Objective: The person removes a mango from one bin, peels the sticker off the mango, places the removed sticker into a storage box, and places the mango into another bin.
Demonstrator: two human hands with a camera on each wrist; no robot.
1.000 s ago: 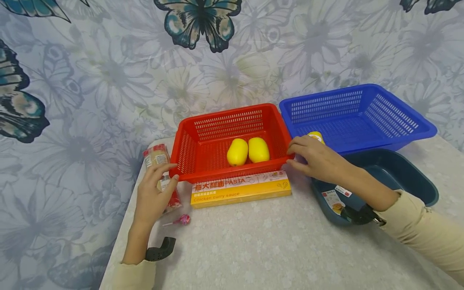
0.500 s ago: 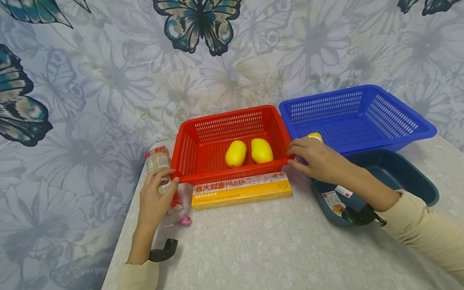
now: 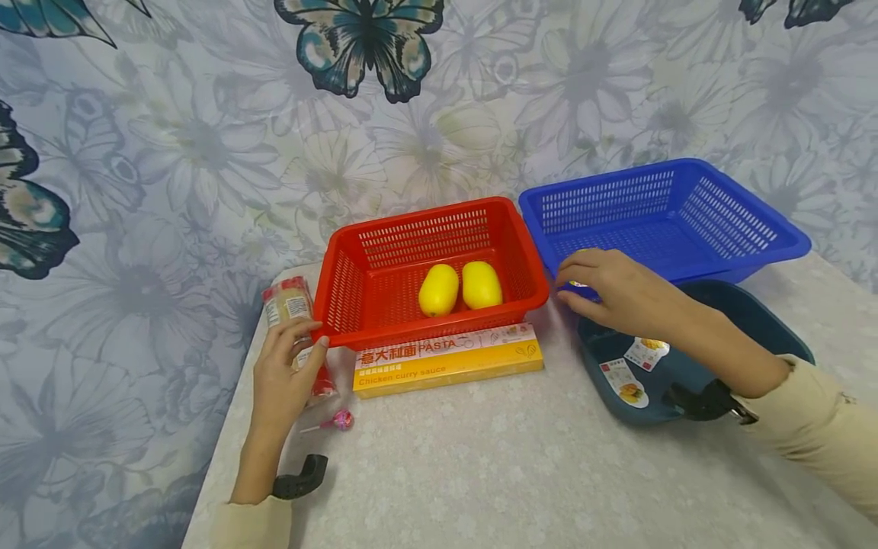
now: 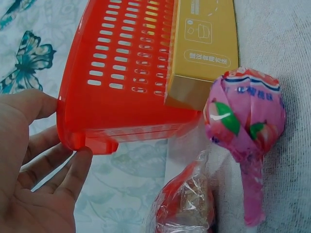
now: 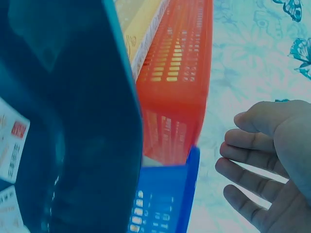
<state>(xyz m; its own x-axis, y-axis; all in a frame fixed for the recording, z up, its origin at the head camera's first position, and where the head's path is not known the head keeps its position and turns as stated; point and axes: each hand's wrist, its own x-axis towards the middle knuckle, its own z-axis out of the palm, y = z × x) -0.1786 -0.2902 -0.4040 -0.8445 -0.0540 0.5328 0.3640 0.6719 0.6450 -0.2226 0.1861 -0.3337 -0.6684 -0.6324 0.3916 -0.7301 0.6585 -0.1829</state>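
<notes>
Red basket: stands toward the far side of the table, against the patterned backdrop; its long axis runs left to right, the right end slightly farther off.
Left hand: at the basket's near-left corner; thumb and fingertips lie on either side of the rim and lightly pinch it; the basket stretches rightward and a little far from these fingers.
Right hand: just beyond the basket's near-right corner, by the near-left corner of the blue basket; its fingers are loosely bent and spread, with nothing between them; the red basket lies to their left.
Nearer hand: the left, in contact with the red rim; the right shows a gap from it, so only one end of the long axis is held.
Yellow fruits: two side by side in the red basket, right of its middle.
Pasta box: lies along the near long wall of the red basket, nearly parallel; whether they touch is hard to tell.
Left edge: a red-and-clear packet, partly behind the left hand; a pink lollipop nearer.
Right side: a dark teal tub near of the blue basket; a yellow item, mostly hidden behind the right hand, too little seen to name.
</notes>
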